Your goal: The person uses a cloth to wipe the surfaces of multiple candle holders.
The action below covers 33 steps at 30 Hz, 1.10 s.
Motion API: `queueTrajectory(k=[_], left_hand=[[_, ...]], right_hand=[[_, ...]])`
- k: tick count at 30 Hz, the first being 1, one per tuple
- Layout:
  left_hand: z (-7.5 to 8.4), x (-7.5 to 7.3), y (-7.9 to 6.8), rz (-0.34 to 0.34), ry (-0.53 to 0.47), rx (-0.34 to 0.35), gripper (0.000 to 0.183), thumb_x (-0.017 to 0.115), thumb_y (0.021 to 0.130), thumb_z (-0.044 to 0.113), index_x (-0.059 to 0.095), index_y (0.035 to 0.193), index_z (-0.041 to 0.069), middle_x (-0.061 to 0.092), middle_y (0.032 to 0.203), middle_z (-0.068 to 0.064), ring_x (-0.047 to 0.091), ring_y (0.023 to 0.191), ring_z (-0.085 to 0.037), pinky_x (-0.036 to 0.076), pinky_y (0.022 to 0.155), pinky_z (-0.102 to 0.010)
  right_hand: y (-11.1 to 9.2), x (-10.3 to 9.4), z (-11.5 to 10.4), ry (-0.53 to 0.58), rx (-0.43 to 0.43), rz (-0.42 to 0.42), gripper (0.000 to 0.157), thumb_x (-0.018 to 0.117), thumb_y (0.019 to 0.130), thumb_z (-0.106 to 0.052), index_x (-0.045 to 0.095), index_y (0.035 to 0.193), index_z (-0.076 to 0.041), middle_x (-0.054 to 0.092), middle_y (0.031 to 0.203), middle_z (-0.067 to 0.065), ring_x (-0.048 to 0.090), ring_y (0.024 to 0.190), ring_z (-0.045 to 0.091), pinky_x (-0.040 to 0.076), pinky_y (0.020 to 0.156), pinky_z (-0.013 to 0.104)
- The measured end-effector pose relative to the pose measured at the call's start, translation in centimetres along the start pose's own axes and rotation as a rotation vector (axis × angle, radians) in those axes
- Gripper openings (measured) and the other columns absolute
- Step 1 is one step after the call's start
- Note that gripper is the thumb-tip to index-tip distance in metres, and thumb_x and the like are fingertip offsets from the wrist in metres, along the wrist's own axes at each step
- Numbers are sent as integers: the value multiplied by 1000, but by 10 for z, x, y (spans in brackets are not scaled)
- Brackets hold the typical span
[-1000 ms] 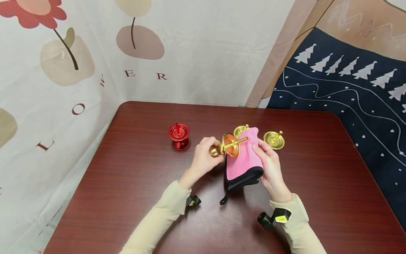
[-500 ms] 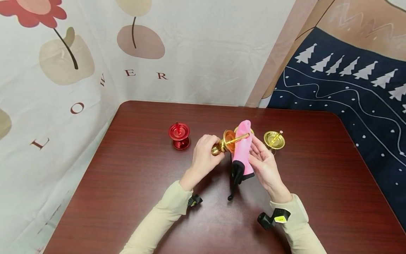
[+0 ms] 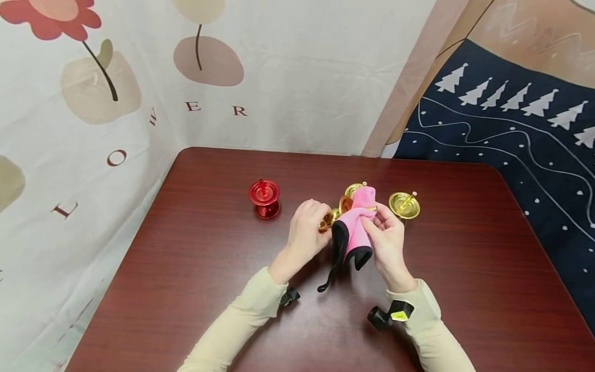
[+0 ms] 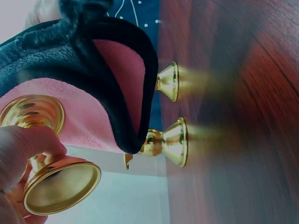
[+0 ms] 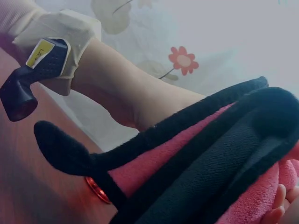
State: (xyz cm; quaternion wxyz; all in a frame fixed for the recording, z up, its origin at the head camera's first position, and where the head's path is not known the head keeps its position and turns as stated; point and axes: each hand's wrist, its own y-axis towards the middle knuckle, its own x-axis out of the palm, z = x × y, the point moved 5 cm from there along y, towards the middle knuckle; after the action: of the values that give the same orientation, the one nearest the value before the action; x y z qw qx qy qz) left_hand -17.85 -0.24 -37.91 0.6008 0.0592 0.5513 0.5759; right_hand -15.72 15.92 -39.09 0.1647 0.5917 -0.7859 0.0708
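Observation:
My left hand (image 3: 304,232) grips a gold candlestick (image 4: 63,186) by its stem, tilted on its side above the table. Its flared base faces the camera in the left wrist view. In the head view its dish and thin spike lie partly behind a pink cloth (image 3: 362,230) with black edging and a black loop. With thumb and fingers my right hand (image 3: 390,248) pinches this cloth around the spike. In the right wrist view the cloth (image 5: 201,168) covers most of the candlestick and the left hand's fingers.
A red candlestick (image 3: 264,194) stands upright left of my hands. Beyond the cloth stands one gold candlestick (image 3: 353,189), and another gold candlestick (image 3: 403,206) is right of it. The dark red table (image 3: 209,258) meets printed curtains (image 3: 302,103) at the back.
The cloth has been folded over the spike, which stuck out in front of it before. My right hand has moved slightly left and its fingers have closed on the cloth. The candlestick has turned.

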Motion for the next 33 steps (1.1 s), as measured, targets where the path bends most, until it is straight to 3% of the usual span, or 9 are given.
queueTrajectory(k=[10,19,27,33], left_hand=[[2,1,5,3,-12,-6,24,78,69,13,56,78,7,55,70,-2,49,75,-20,41,74,-33],[1,2,3,-4,-50,-44,26,78,65,11,56,78,6,57,72,-3,52,78,-20,41,74,-34],[2,6,3,4,-100,-49,29,78,60,7,57,79,7,60,76,-2,54,79,-20,42,75,-34],[2,5,3,31,-115,-42,29,78,58,4,58,79,6,60,76,-3,54,82,-21,42,76,-35]], right_hand=[[3,-7,-16,4,-109,5,38,58,74,22,68,93,-10,64,76,1,59,62,7,50,55,17],[6,-13,-29,43,-209,-50,39,57,74,25,68,96,-5,66,80,5,61,65,11,52,61,19],[5,-12,-24,54,-97,-70,38,50,78,22,68,92,-8,65,78,3,58,60,10,49,54,19],[4,-10,-21,-56,-20,-74,37,54,80,18,69,89,-14,63,75,1,55,58,8,47,54,17]])
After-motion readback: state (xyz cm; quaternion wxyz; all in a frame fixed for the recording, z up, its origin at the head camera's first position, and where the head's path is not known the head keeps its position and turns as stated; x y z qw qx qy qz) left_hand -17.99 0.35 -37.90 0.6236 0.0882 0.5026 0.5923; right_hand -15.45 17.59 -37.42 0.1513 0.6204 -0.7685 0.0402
